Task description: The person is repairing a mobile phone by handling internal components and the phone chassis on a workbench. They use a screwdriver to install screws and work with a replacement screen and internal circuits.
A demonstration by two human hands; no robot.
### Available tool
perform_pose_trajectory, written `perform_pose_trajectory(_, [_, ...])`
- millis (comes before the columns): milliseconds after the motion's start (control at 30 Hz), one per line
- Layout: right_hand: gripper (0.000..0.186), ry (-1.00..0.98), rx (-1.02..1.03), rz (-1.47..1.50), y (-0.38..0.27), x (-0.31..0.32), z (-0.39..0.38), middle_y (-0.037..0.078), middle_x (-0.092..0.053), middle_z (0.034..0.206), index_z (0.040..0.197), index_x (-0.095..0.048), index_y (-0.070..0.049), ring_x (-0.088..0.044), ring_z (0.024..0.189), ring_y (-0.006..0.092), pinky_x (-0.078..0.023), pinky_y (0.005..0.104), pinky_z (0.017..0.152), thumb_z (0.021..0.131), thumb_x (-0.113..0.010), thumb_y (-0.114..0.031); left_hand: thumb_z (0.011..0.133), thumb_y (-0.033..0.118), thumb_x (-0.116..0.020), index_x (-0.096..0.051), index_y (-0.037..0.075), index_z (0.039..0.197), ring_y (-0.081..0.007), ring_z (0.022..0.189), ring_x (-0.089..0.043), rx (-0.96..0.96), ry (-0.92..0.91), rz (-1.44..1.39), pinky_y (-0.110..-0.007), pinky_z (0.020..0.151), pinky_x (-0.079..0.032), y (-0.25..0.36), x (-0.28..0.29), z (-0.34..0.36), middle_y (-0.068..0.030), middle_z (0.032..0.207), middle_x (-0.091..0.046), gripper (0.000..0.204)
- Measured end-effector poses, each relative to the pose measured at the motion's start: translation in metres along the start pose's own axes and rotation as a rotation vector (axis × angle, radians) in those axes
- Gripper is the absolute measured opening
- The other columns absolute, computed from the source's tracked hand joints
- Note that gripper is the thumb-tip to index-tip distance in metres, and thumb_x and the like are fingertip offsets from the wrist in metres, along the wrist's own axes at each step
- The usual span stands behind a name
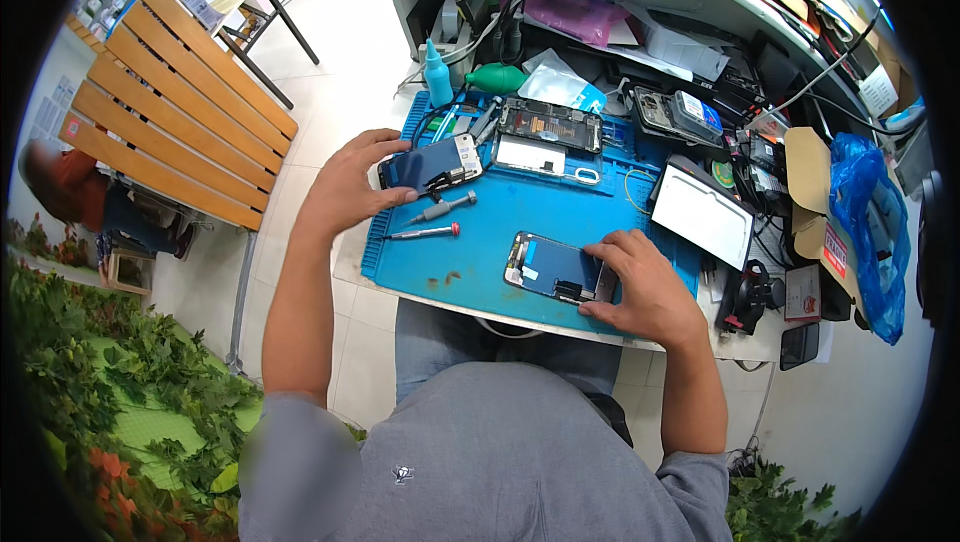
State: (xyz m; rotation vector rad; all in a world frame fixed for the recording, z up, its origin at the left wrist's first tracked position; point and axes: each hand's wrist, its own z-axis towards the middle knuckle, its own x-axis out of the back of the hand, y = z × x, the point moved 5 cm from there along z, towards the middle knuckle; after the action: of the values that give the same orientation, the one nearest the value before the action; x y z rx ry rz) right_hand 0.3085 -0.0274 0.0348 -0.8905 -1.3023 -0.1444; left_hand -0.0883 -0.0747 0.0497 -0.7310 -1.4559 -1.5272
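Observation:
My left hand [352, 182] grips a phone screen assembly [436, 163] by its left end, thumb below and fingers above, over the left part of the blue repair mat [480, 264]. A second phone screen assembly [552, 267] lies at the mat's front edge, its dark back facing up. My right hand [645, 287] pinches that one at its right end. Below the left screen lie a grey screwdriver [440, 208] and a red-tipped screwdriver [425, 233]. Farther back, an opened phone body [548, 126] rests beside a white-and-silver panel [530, 156].
A light blue squeeze bottle [437, 76] and a green air blower [496, 79] stand at the mat's back left. Right of the mat are a white tray [702, 212], cables, a cardboard box [815, 202] and a blue plastic bag [868, 232]. A person [85, 192] sits far left near a slatted wooden table [185, 107].

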Motion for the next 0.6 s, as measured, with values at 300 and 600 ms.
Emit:
perform_pose_trajectory(300, [0.074,0.023,-0.003,0.028,0.0,0.0,-0.001,0.013,-0.07,0.124,0.137,-0.077,-0.004,-0.067,0.12,0.0343,-0.058,0.0449,0.105,0.071,-0.103,-0.026,0.073,0.023,-0.105,-0.081,0.012,0.143,-0.0279,0.132,-0.076,0.097,-0.198,0.005,-0.044,0.119,-0.06,-0.018,-0.002,0.006,-0.012,0.144,-0.081,0.075])
perform_pose_trajectory(600, [0.072,0.025,-0.013,0.038,0.0,-0.002,0.0,0.014,-0.069,0.123,0.134,-0.076,-0.002,-0.065,0.122,0.0366,-0.057,0.0464,0.109,0.07,-0.099,-0.026,0.071,0.022,-0.1,-0.083,0.006,0.137,-0.0261,0.116,-0.082,0.109,0.002,-0.439,-0.04,0.113,-0.063,-0.056,0.006,0.015,-0.0137,0.125,-0.086,0.07])
